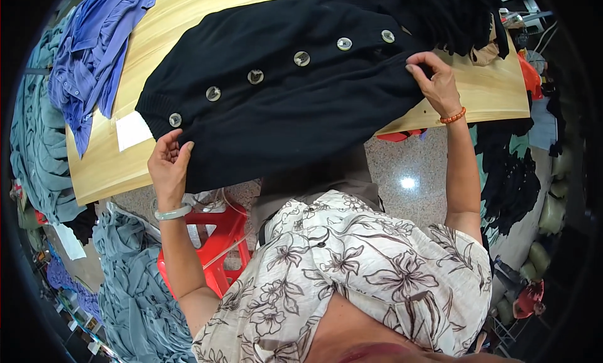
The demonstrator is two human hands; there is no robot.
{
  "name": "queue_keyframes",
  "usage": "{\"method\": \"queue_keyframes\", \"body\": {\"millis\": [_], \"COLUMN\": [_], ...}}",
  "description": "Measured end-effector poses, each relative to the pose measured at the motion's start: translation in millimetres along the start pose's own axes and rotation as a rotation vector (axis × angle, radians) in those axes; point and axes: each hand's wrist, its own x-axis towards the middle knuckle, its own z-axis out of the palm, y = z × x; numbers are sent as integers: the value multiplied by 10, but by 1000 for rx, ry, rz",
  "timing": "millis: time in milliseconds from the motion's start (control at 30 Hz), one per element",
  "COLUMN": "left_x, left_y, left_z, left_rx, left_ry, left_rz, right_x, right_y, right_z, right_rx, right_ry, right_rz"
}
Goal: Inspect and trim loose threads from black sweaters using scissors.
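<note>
A black knitted cardigan (276,124) with a row of large round buttons (255,76) lies across the wooden table (100,174), its near part hanging over the front edge. At its left end, by the ribbed hem and the lowest button, my left hand (169,165) pinches the front edge between thumb and fingers. My right hand (436,83) grips the same edge at the other end, near the topmost button. Between both hands the edge runs fairly straight. A pale bangle is on my left wrist, an orange beaded bracelet on my right.
Purple garments (94,61) lie at the table's left end, beside grey-green clothes (41,130). A white paper (133,132) rests near the cardigan's hem. More black garments (440,17) are heaped at the back right. A red stool (220,237) and grey-green clothes (135,281) stand below left.
</note>
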Motion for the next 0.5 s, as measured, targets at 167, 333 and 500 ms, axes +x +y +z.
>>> {"method": "queue_keyframes", "body": {"millis": [167, 333, 500], "left_x": [-27, -47, -28], "left_y": [-97, -87, 22], "left_z": [-111, -122, -54], "left_rx": [-159, -66, -48], "left_ry": [-13, -2, 19], "left_rz": [-26, 48, 76], "right_x": [125, 185, -111], "right_y": [-163, -752, -1837], "right_z": [-53, 533, 1669], "right_rx": [-330, -195, 374], "right_ry": [428, 240, -197], "right_rz": [-218, -260, -525]}}
